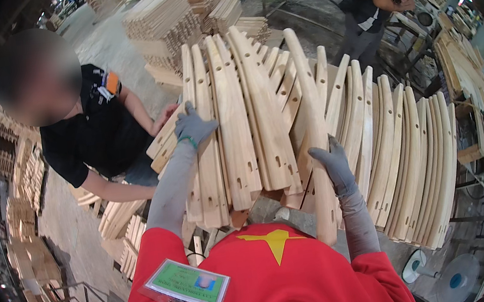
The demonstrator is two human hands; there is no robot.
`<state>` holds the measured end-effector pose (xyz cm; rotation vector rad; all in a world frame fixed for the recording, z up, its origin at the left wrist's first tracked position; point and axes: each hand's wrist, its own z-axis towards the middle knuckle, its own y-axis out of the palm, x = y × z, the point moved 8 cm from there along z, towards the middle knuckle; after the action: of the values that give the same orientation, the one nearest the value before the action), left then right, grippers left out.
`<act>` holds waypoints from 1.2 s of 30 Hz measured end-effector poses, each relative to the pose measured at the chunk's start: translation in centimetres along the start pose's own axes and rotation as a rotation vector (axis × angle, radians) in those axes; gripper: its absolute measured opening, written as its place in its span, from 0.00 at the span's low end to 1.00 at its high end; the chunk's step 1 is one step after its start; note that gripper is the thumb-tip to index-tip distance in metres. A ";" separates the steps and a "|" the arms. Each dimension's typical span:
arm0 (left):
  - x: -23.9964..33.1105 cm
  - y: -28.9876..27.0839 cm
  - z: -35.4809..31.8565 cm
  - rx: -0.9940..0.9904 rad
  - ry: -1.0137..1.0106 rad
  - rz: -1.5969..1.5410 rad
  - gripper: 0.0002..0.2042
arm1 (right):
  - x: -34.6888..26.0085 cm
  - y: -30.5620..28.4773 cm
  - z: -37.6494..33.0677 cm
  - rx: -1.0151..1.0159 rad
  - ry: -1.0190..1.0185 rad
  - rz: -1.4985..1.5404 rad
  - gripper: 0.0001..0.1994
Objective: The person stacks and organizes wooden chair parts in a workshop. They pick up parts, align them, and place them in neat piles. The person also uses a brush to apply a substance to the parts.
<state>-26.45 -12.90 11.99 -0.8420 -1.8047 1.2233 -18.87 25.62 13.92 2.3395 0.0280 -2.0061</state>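
My left hand (195,126), in a grey glove, lies with its fingers apart on the upright wooden slats (234,134) at the left of the pile. These slats are pale, long and tapered, with small holes and slots. A long curved wooden piece (312,106) leans toward my chest in front of the others. My right hand (334,167), also gloved, grips this piece low on its right edge, the thumb across its front; the other fingers are partly hidden behind it. Many similar curved pieces (403,155) stand in a fanned row to the right.
At the left, a person in a black shirt (91,130) leans close, one hand (164,119) at the pile's left side. Stacked wood (160,25) stands beyond. Another person (378,1) works at the far right. A fan (457,278) is at the lower right.
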 end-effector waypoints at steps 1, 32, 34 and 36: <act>-1.3 0.1 0.2 0.026 0.015 -0.029 0.57 | -0.1 -0.2 0.0 -0.008 -0.026 -0.020 0.28; -11.7 -0.7 4.8 -0.091 0.317 -0.489 0.57 | 2.6 29.5 2.6 -0.031 -0.046 -0.479 0.48; -12.9 -0.3 5.4 -0.090 0.334 -0.556 0.57 | 2.6 30.8 2.7 0.003 -0.050 -0.541 0.48; -12.6 -0.8 5.1 -0.095 0.376 -0.618 0.57 | 2.9 30.9 3.4 0.002 -0.019 -0.506 0.50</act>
<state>-25.05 -25.98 8.59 -0.4622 -1.6386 0.5452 -20.13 -5.47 11.58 2.5005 0.6818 -2.2187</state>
